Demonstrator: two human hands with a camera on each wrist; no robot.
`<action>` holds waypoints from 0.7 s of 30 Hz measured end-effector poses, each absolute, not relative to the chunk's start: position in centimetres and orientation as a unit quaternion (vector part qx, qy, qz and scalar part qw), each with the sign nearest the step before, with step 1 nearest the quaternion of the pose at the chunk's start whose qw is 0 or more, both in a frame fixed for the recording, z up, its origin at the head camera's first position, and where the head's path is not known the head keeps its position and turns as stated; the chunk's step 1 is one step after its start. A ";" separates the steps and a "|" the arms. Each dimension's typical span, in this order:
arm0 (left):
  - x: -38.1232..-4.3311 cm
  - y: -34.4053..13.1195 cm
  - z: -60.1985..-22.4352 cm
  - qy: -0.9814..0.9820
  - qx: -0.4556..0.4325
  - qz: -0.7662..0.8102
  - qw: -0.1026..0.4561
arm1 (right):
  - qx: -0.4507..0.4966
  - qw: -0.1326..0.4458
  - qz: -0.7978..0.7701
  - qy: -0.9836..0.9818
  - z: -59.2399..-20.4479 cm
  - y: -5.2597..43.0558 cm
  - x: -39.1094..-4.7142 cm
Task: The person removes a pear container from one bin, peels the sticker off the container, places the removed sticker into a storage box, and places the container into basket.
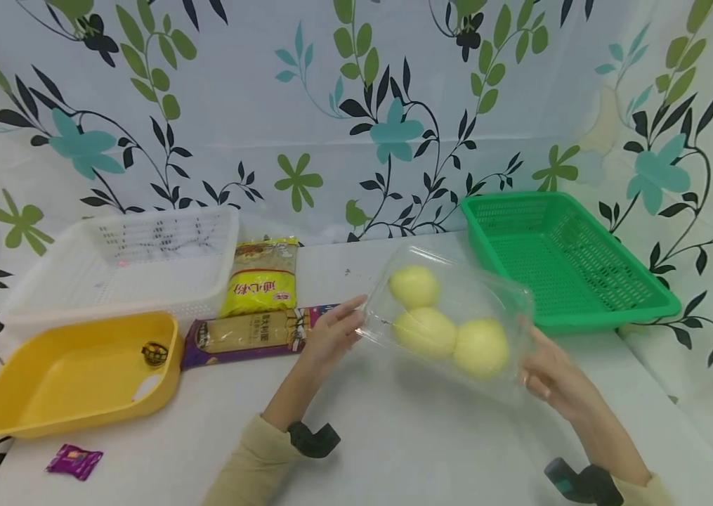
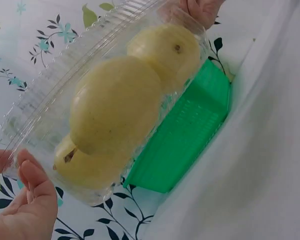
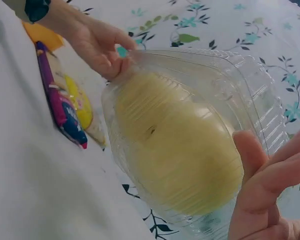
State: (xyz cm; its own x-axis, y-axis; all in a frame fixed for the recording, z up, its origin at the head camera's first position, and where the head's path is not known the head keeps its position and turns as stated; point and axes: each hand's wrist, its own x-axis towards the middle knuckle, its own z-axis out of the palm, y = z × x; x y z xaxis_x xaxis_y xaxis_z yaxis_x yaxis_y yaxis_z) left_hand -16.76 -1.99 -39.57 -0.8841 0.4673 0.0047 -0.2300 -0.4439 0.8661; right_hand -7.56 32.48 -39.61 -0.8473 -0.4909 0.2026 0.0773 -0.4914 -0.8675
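Note:
A clear plastic clamshell box [image 1: 451,275] is lifted above the table, tilted lower on its right side in the head view. Three round yellow fruits [image 1: 481,347] lie inside it, pressed together; they fill much of the left wrist view. My left hand [image 1: 338,325] pinches the box's left end between thumb and fingers. At the opposite end my right hand [image 1: 556,372] holds the box, its fingers [image 3: 262,192] bent at the rim in the right wrist view. Part of the right hand's grasp is hidden behind the plastic.
Behind the box on the right stands a green basket [image 1: 609,320]. To the left are a white basket [image 1: 109,309], a yellow tray [image 1: 78,424] with a small dark item [image 1: 154,353], a yellow food bag [image 1: 263,281], a purple spaghetti packet [image 1: 249,333] and a small purple packet [image 1: 74,461].

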 end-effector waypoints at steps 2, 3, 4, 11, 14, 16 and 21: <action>-16.4 -1.6 -39.3 0.467 0.113 0.857 0.189 | -0.208 0.148 -0.843 0.473 -39.6 32.3 -7.3; -16.3 -1.3 -39.2 0.466 0.112 0.859 0.179 | -0.202 0.139 -0.846 0.474 -39.6 32.3 -7.2; -16.3 -1.1 -39.1 0.464 0.112 0.861 0.173 | -0.200 0.132 -0.851 0.468 -39.5 32.3 -7.1; -16.5 0.9 -38.6 0.463 0.081 0.864 0.180 | -0.204 0.106 -0.878 0.419 -39.3 33.2 -6.6; -16.8 1.7 -38.2 0.459 0.075 0.868 0.176 | -0.188 0.089 -0.884 0.418 -39.1 33.6 -6.6; -17.1 2.2 -38.0 0.449 0.075 0.873 0.174 | -0.180 0.082 -0.893 0.404 -39.0 33.8 -6.7; -17.6 3.2 -37.4 0.417 0.058 0.887 0.188 | -0.180 0.067 -0.907 0.375 -38.8 34.1 -6.7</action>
